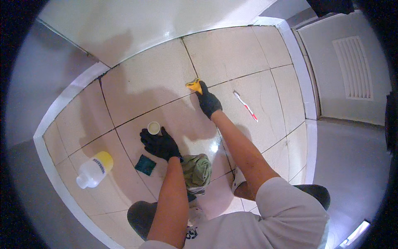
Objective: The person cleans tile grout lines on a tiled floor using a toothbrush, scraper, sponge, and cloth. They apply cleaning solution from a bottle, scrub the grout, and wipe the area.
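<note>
My right hand (208, 101), in a black glove, is closed on a small yellow scrub brush (194, 85). The brush is at a dark grout line between the beige floor tiles, close to where two lines cross; its underside is hidden. My left hand (161, 145), also gloved in black, has its thumb and fingers around a small white round cup (154, 128) with pale contents. A dark green scouring pad (145, 165) lies beside the left hand. Near that wrist is a crumpled grey-green cloth (197, 171). To the right of my right hand lies a red and white toothbrush (246, 106).
A translucent white bottle with a yellow portion (95, 169) is on the floor at left. Pale walls with white skirting (66, 85) enclose the tiles. A door with a louvred vent (353, 67) stands at right. My knees and shoes are at the near edge.
</note>
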`<state>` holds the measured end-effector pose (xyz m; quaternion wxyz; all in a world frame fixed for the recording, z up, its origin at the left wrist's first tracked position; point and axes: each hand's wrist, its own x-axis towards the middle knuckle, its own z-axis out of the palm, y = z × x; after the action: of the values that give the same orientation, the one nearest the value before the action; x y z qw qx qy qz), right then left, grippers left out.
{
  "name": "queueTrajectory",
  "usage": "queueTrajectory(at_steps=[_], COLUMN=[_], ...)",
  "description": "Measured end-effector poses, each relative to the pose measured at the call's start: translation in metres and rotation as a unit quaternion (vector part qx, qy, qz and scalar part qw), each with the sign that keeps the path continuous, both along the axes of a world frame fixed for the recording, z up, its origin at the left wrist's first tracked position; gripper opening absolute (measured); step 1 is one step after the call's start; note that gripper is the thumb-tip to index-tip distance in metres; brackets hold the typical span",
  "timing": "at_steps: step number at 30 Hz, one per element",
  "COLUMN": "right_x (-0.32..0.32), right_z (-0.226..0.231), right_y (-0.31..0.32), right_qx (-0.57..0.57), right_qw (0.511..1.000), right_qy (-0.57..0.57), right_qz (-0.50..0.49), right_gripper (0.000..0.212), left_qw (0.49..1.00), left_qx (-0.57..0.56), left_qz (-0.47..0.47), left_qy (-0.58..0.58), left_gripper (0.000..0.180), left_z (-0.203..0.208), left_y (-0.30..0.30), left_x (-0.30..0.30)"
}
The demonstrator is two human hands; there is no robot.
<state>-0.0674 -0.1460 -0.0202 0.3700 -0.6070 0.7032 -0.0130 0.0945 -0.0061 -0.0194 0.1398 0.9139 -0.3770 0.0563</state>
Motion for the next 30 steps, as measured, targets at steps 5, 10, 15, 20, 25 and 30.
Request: queueTrajectory(at_steps=[5,10,15,20,25,30], right_x=[0.011,0.011,-0.042,-0.061,-0.027,-0.014], right_z=[0.002,-0.006,-0.010,0.023,0.022,0.016], right_y=[-0.095,-0.132,0.016,0.038,-0.041,-0.072], right_qx=[-0.062,-0.096,-0.060,0.009,-0.103,-0.078], right_qw=[0.998,0.995,0.998,0.999,0.992,0.991], right_qy=[-0.026,-0.011,0.015,-0.010,0.037,0.080], right_qz=[0.005,0.000,0.017,-0.039,0.063,0.068], right_gripper=[0.050,0.047,0.054,0.046,0.038,0.042], left_qw=[0.998,0.994,0.991,0.992,0.998,0.995], left_qx=[0.009,0.041,0.074,0.086,0.054,0.078], left_qz=[-0.008,0.004,0.023,0.023,0.002,0.008], left_qy=[0.062,0.103,0.112,0.089,0.028,0.062], left_gripper=[0.064,0.068,0.071,0.071,0.068,0.071], left_z=[-0.004,-0.010,-0.004,-0.010,-0.010,-0.016], left_y=[0.000,0.001,0.001,0.004,0.000,0.003], left_x=[-0.002,-0.004,0.001,0.001,-0.004,-0.001])
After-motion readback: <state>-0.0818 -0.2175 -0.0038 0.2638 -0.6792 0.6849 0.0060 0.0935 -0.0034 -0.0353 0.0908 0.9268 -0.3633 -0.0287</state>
